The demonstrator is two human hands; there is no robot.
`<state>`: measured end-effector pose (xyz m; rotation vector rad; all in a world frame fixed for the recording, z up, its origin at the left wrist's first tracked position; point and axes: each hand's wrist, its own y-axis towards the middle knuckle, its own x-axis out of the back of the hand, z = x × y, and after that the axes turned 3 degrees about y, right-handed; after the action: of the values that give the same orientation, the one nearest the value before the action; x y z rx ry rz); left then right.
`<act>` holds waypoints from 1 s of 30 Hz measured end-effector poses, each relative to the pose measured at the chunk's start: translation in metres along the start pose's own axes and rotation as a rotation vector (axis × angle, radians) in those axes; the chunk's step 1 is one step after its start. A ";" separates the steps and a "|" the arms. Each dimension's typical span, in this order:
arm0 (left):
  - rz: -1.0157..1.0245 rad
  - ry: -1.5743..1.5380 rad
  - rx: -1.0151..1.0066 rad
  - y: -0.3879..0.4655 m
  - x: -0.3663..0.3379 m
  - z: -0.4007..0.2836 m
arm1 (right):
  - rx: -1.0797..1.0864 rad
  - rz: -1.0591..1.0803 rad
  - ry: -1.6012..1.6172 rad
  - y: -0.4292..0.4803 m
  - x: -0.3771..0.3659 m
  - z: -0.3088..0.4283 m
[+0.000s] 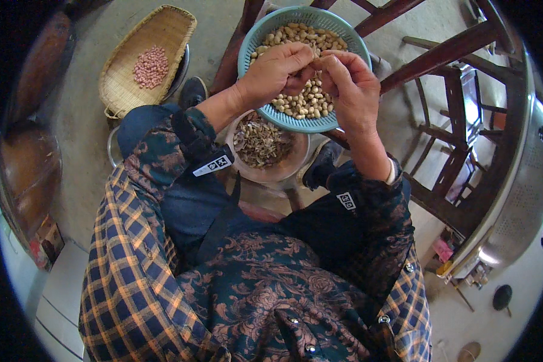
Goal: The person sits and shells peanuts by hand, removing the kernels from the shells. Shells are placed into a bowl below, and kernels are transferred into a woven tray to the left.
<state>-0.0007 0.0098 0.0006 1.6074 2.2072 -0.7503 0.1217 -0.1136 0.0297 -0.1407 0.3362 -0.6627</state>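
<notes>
A round blue-green plastic basket (359, 38) holds many unshelled peanuts (305, 103). Above it my left hand (278, 68) and my right hand (352, 83) meet, their fingertips pinched together around something small and pale, which looks like a peanut or its shell; the fingers mostly hide it. Below the basket, between my feet, stands a pinkish bowl (302, 160) with broken shells and brown debris (262, 142) in it. A woven bamboo scoop basket (126, 63) at the upper left carries a pile of pink shelled peanuts (151, 68).
The scoop basket rests over a metal basin (181, 72) on the concrete floor. Dark wooden stool or chair legs (443, 50) stand to the upper right, beside a large perforated metal surface (520, 194). My shoes (193, 92) flank the bowl.
</notes>
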 end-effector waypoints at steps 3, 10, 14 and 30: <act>0.028 -0.265 0.049 0.002 -0.004 0.002 | 0.559 0.109 -0.548 0.002 -0.002 0.000; 0.006 -0.230 0.078 0.001 -0.005 0.000 | 0.008 -0.026 -0.177 -0.003 0.002 0.012; 0.159 -0.049 0.058 -0.002 -0.002 -0.004 | -0.295 0.092 0.329 0.001 0.006 0.014; -0.123 0.422 -0.191 0.001 -0.007 0.003 | -0.065 0.007 -0.020 -0.004 0.004 -0.003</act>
<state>0.0027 0.0027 0.0015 1.6629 2.5942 -0.2282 0.1216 -0.1196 0.0265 -0.2076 0.3393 -0.6438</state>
